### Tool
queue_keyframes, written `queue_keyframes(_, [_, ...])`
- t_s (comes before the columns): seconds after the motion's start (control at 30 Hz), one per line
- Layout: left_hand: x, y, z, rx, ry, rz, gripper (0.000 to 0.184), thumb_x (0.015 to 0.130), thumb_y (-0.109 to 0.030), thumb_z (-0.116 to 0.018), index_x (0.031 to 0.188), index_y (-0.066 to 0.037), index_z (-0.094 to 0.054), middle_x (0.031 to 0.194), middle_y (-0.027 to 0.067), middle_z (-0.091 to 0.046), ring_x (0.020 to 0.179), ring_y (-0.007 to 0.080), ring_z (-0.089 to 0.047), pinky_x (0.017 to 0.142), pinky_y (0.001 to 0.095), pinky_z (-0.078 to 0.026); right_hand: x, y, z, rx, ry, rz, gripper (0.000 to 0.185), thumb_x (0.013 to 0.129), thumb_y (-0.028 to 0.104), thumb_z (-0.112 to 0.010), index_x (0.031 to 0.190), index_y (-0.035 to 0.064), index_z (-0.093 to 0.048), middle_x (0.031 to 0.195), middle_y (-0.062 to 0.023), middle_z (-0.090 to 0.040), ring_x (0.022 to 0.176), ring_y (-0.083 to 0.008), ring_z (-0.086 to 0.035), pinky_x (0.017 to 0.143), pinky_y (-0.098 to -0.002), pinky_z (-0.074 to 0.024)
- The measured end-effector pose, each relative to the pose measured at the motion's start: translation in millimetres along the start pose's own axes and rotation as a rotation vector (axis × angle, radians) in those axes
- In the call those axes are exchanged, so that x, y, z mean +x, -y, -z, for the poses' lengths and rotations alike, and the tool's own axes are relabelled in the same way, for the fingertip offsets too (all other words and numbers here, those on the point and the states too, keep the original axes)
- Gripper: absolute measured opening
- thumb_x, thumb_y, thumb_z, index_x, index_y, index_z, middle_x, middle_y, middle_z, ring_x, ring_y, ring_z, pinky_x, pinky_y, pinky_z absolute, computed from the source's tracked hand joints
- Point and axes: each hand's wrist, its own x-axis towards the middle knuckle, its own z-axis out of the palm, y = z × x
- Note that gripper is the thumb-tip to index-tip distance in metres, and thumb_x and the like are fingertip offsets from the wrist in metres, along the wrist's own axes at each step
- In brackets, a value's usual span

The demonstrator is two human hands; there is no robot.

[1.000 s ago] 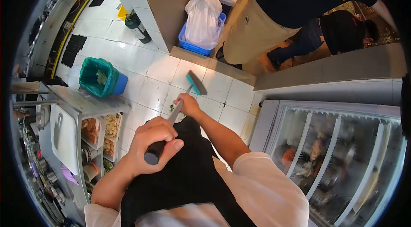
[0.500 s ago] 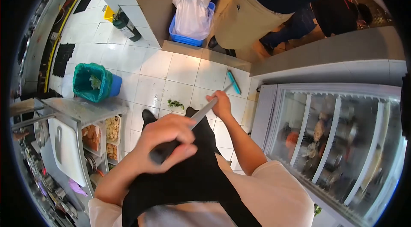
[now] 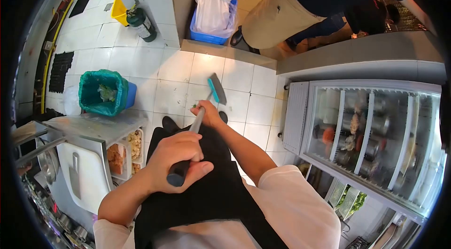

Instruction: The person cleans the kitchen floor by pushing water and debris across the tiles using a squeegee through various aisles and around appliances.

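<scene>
A broom with a pale metal handle, a black end grip and a teal head with grey bristles (image 3: 217,88) slants away from my body to the tiled floor. My left hand (image 3: 181,155) is wrapped round the upper handle, just past the black grip (image 3: 177,174). Further down, my right hand (image 3: 206,112) closes round the handle. The broom head rests on the white tiles beyond my feet. A speck of green shows beside my right fingers; whether it lies on the floor behind them I cannot tell.
A bin with a green liner (image 3: 104,91) stands at the left, by a steel counter holding a white cutting board (image 3: 84,174). A glass-front fridge (image 3: 366,131) is at the right. Beyond a low ledge are a blue crate (image 3: 206,38) and a person in beige trousers (image 3: 277,14).
The broom head has swung left across the tiles, and my right hand has moved left with the handle. The green scraps seen on the floor earlier are now mostly out of sight.
</scene>
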Motion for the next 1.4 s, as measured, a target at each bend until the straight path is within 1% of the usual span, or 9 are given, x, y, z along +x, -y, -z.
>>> queue_keyframes(0.2, [-37, -25, 63, 0.003, -0.035, -0.033, 0.033, 0.077, -0.009, -0.078, 0.063, -0.008, -0.048, 0.060, 0.0035, -0.052, 0.056, 0.0246, -0.055, 0.084, 0.0444, -0.053, 29, 91, -54, 0.053, 0.050, 0.006, 0.036, 0.083, 0.037, -0.076, 0.081, 0.0040, -0.063, 0.088, -0.0205, -0.064, 0.090, -0.0402, -0.062, 0.079, -0.0464, -0.0497])
queue_keyframes(0.4, [-58, -74, 110, -0.236, 0.015, 0.025, 0.043, 0.076, -0.018, -0.083, 0.060, -0.009, -0.044, 0.059, 0.0034, -0.053, 0.061, 0.0221, -0.060, 0.080, 0.0449, -0.052, 0, 153, -20, -0.128, 0.014, -0.066, 0.037, 0.084, 0.036, -0.076, 0.080, 0.0025, -0.060, 0.089, -0.0199, -0.063, 0.087, -0.0402, -0.063, 0.077, -0.0448, -0.0505])
queue_keyframes(0.53, [-60, -37, 108, -0.281, 0.067, -0.026, 0.032, 0.077, -0.011, -0.079, 0.065, -0.010, -0.050, 0.065, 0.0040, -0.057, 0.069, 0.0245, -0.065, 0.084, 0.0458, -0.052, -38, 108, -5, -0.198, -0.167, -0.092, 0.036, 0.084, 0.036, -0.076, 0.082, 0.0035, -0.062, 0.095, -0.0208, -0.063, 0.088, -0.0404, -0.062, 0.075, -0.0465, -0.0501])
queue_keyframes(0.6, [-53, -3, 97, -0.220, 0.124, -0.066, 0.021, 0.077, -0.004, -0.077, 0.074, -0.009, -0.056, 0.077, 0.0062, -0.061, 0.083, 0.0268, -0.067, 0.088, 0.0438, -0.051, -57, 73, -3, -0.201, -0.259, -0.285, 0.032, 0.082, 0.030, -0.077, 0.080, 0.0027, -0.061, 0.091, -0.0226, -0.064, 0.084, -0.0425, -0.064, 0.074, -0.0503, -0.0503])
queue_keyframes(0.67, [-50, 18, 74, -0.232, 0.066, 0.083, 0.018, 0.081, -0.004, -0.077, 0.083, -0.004, -0.059, 0.087, 0.0086, -0.062, 0.096, 0.0277, -0.066, 0.085, 0.0369, -0.051, -78, 36, 1, -0.215, -0.331, -0.326, 0.036, 0.081, 0.034, -0.078, 0.077, 0.0032, -0.061, 0.085, -0.0207, -0.064, 0.083, -0.0414, -0.065, 0.074, -0.0484, -0.0512])
queue_keyframes(0.8, [-57, 50, 52, -0.273, 0.116, 0.179, 0.017, 0.082, -0.005, -0.076, 0.081, -0.006, -0.059, 0.087, 0.0086, -0.064, 0.095, 0.0283, -0.066, 0.088, 0.0383, -0.050, -99, -29, -34, -0.035, -0.236, -0.442, 0.039, 0.080, 0.038, -0.080, 0.073, 0.0043, -0.061, 0.079, -0.0190, -0.063, 0.081, -0.0398, -0.063, 0.072, -0.0470, -0.0499])
queue_keyframes(1.07, [-65, 0, 114, -0.174, 0.003, 0.047, 0.022, 0.079, -0.003, -0.068, 0.067, -0.009, -0.050, 0.064, 0.0038, -0.057, 0.061, 0.0201, -0.060, 0.082, 0.0437, -0.050, -15, 85, -112, 0.035, -0.156, -0.179, 0.046, 0.082, 0.044, -0.077, 0.074, 0.0025, -0.061, 0.084, -0.0222, -0.063, 0.082, -0.0409, -0.061, 0.072, -0.0478, -0.0483])
queue_keyframes(1.2, [-62, -9, 131, -0.107, -0.181, 0.011, 0.026, 0.078, -0.007, -0.068, 0.065, -0.010, -0.047, 0.059, 0.0006, -0.053, 0.055, 0.0173, -0.054, 0.079, 0.0420, -0.050, 37, 124, -140, 0.107, -0.190, -0.119, 0.045, 0.083, 0.043, -0.078, 0.076, 0.0024, -0.060, 0.090, -0.0233, -0.064, 0.083, -0.0436, -0.062, 0.073, -0.0493, -0.0496])
queue_keyframes(1.4, [-46, -44, 141, -0.020, -0.032, -0.108, 0.032, 0.079, -0.013, -0.073, 0.065, -0.011, -0.045, 0.058, 0.0007, -0.051, 0.052, 0.0177, -0.052, 0.070, 0.0388, -0.050, 69, 176, -130, 0.271, -0.232, -0.043, 0.041, 0.083, 0.037, -0.078, 0.076, 0.0024, -0.058, 0.088, -0.0204, -0.063, 0.087, -0.0421, -0.062, 0.074, -0.0479, -0.0498])
